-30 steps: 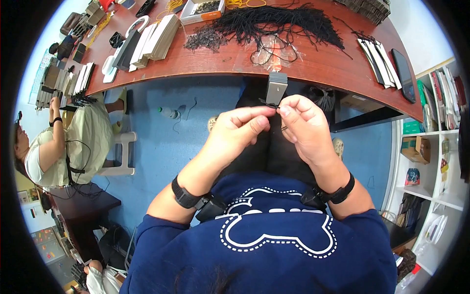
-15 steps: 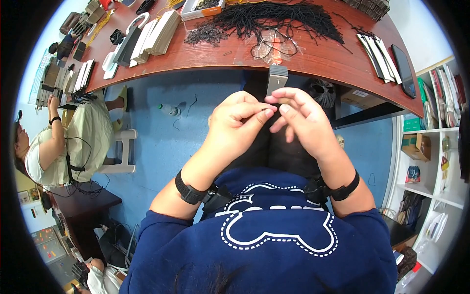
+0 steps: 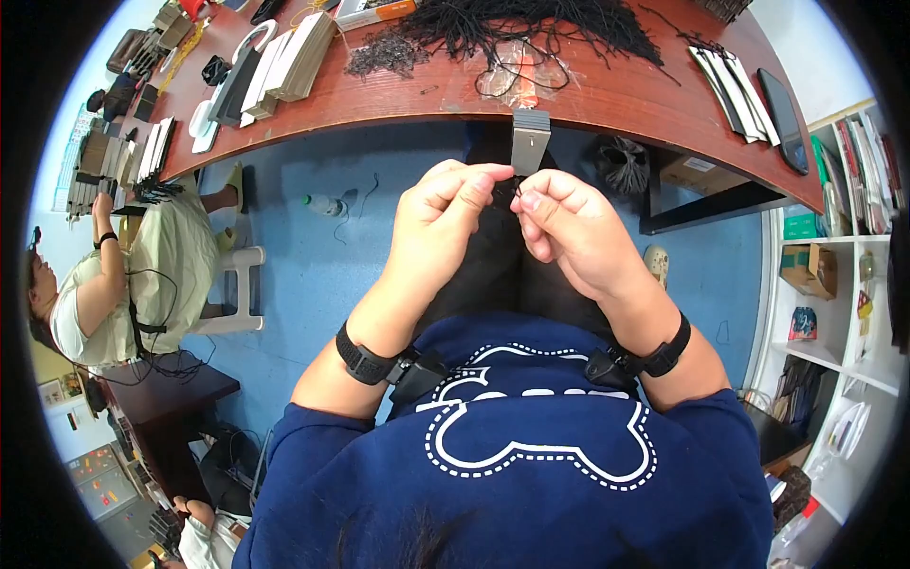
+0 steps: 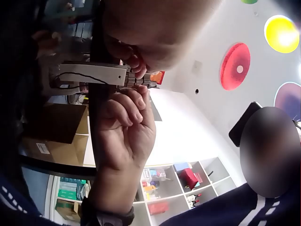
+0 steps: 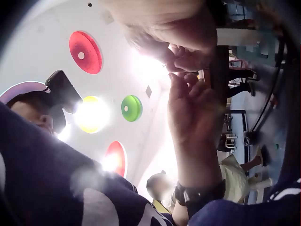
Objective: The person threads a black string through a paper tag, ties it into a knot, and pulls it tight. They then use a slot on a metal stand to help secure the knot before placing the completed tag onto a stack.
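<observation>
A stack of grey hang tags (image 3: pixel 531 147) stands just beyond my fingertips at the table's near edge, a small hole showing in its front. Short black cord (image 3: pixel 518 184) shows between my hands, below the tags. My left hand (image 3: pixel 431 223) pinches the cord between thumb and forefinger. From the other side my right hand (image 3: pixel 580 228) pinches it too, its other fingers curled. In the left wrist view a pale tag (image 4: pixel 96 74) with a hole and a loop of black cord lies behind the fingertips. The fingers hide most of the cord.
On the red-brown table (image 3: pixel 379 109) lie a heap of black cords (image 3: pixel 559 28), a pile of small dark pins (image 3: pixel 389 55), a clear plastic bag (image 3: pixel 517 81), stacks of tags (image 3: pixel 294 66) and a phone (image 3: pixel 782 121). Another person (image 3: pixel 90 294) sits at the left.
My right fingers spread away from the tags half a second ago and now pinch at the cord again. Both hands have moved slightly up in the head view.
</observation>
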The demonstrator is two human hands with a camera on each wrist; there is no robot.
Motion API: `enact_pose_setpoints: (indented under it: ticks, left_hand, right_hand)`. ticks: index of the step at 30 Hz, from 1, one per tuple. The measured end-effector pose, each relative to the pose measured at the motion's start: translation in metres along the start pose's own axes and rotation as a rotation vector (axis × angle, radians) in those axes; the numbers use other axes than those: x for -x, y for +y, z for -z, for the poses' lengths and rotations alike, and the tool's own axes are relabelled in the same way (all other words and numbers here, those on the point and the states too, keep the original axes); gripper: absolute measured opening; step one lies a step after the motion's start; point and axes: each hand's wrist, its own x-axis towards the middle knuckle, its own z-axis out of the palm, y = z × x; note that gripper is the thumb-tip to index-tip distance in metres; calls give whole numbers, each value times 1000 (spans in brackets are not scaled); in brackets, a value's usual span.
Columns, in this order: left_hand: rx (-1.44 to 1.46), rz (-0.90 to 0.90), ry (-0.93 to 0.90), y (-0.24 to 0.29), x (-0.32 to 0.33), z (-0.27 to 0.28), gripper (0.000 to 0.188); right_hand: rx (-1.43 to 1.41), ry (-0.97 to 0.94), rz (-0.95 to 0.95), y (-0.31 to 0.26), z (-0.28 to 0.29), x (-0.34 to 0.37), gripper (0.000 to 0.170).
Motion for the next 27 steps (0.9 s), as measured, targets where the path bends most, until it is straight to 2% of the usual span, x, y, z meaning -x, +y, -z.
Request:
enact_pose_setpoints:
  ticks: [3,7,14,17,19,20,23,25,26,27]
  left_hand:
    - [101,-34,0,-1,12,-4,9]
    - [-56,-106,-26,-2,11,-1,5]
    - [-109,-175,25,-10,3,-1,9]
    - [-79,-107,3,-6,4,0,9]
    - [127,43,-34,3,6,-1,11]
    - [127,44,-35,2,5,-2,11]
    - [118,-17,-32,0,4,-4,14]
    - [-47,-263,-15,-3,1,-6,10]
    - [-50,-266,-15,-4,-1,-3,10]
    - [-191,-357,-43,-6,-3,2,9]
  right_hand:
    - [23,40,16,2,-5,6,13]
    - [94,31,-23,0,-8,6,13]
    - [193,30,-31,-6,-8,3,11]
    - [179,12,18,-4,-8,1,11]
    - [135,9,15,-3,-6,1,10]
    - [93,5,13,-3,-5,1,10]
    - [-22,-7,-12,0,-3,0,10]
    - [-33,-40,-30,3,0,-1,9]
    - [-42,-75,-45,2,1,-2,9]
    - [-42,-79,-36,1,1,-2,9]
